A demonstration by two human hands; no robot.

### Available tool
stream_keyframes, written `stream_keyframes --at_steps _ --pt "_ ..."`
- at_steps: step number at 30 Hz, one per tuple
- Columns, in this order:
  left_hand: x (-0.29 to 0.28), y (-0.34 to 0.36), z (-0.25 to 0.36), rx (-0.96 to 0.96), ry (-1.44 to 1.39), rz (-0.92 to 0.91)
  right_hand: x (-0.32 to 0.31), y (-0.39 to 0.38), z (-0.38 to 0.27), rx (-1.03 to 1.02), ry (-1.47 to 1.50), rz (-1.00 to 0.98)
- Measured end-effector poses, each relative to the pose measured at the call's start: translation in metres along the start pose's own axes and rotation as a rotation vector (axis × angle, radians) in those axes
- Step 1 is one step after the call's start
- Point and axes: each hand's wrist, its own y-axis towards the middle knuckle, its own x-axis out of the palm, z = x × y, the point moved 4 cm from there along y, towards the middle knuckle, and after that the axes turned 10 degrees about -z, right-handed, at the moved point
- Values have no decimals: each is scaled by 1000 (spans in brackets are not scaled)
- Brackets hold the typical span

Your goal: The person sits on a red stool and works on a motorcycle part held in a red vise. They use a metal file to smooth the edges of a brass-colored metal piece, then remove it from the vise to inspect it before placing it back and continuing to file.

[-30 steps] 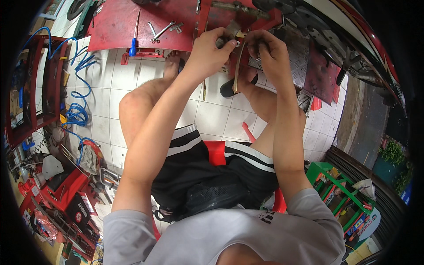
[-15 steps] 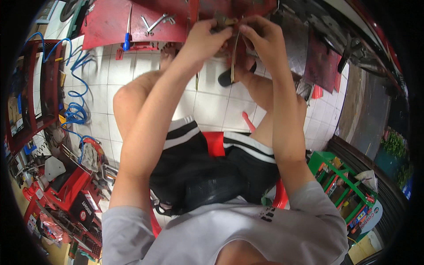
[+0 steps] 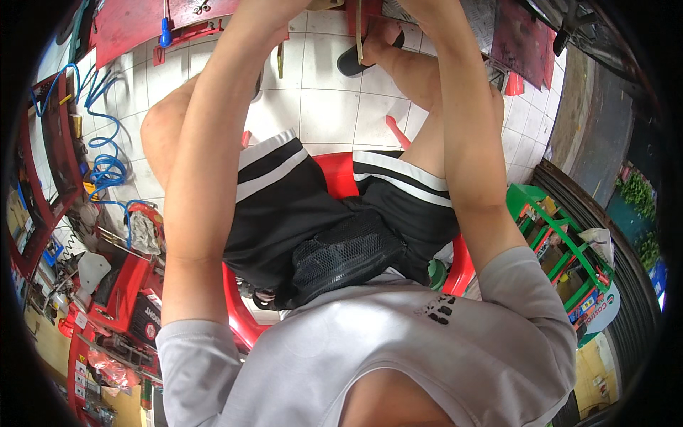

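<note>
Head view shows both forearms reaching up past the top edge, so the hands are out of sight and their grip cannot be told. A thin strip (image 3: 359,32) hangs there; better to lower the work into view.

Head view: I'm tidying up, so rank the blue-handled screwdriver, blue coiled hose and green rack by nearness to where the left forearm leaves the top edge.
From the top end of the left forearm:
1. blue-handled screwdriver, upper left.
2. blue coiled hose, left side, over the floor tiles.
3. green rack, far right.
</note>
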Motion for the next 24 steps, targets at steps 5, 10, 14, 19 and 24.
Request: stream_keyframes --at_steps 5,10,14,19,24 --pt "-5 12 -9 28 159 104 -2 -4 -2 22 137 -28" --pt "-8 14 -22 167 448 149 -1 -8 4 90 46 -10" --pt "-2 16 -16 121 270 66 -4 -7 9 126 141 10" --pt "-5 12 -4 250 129 107 -6 0 25 42 506 56" --pt "-9 -1 15 277 73 105 -4 -1 23 11 778 62"
